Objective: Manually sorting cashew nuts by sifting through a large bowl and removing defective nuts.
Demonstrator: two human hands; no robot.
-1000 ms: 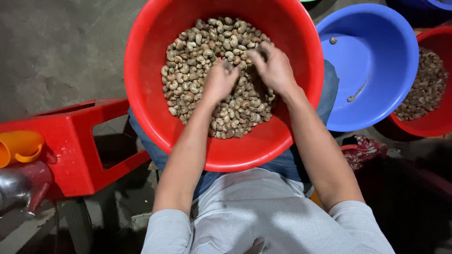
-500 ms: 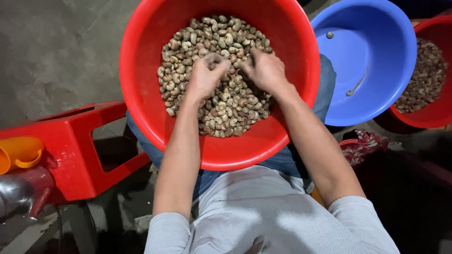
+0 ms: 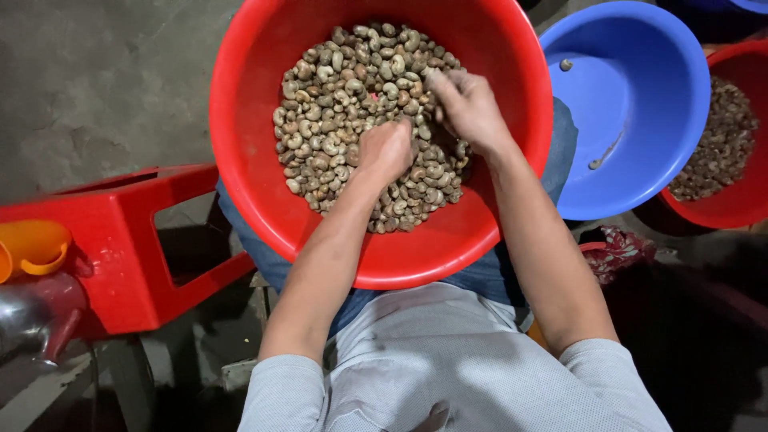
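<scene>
A big red plastic basin (image 3: 264, 192) rests on my lap, holding a heap of pale brown curved nuts (image 3: 336, 88). My left hand (image 3: 384, 150) is curled into a fist pressed down among the nuts near the heap's middle. My right hand (image 3: 468, 104) lies just to its right on the heap, fingers bent and pinched together over a few nuts. Whether either hand holds nuts inside it is hidden by the fingers.
A blue basin (image 3: 640, 104), holding only a stray nut or two, sits to the right. Beyond it a second red basin (image 3: 736, 204) holds darker nuts. At the left stand a red plastic stool (image 3: 120, 240), an orange cup (image 3: 36, 246) and a metal vessel (image 3: 20, 320) on the concrete floor.
Both hands went from lying spread on the nuts to curling closed. They drew toward each other, and the left hand has pulled back toward me into a fist.
</scene>
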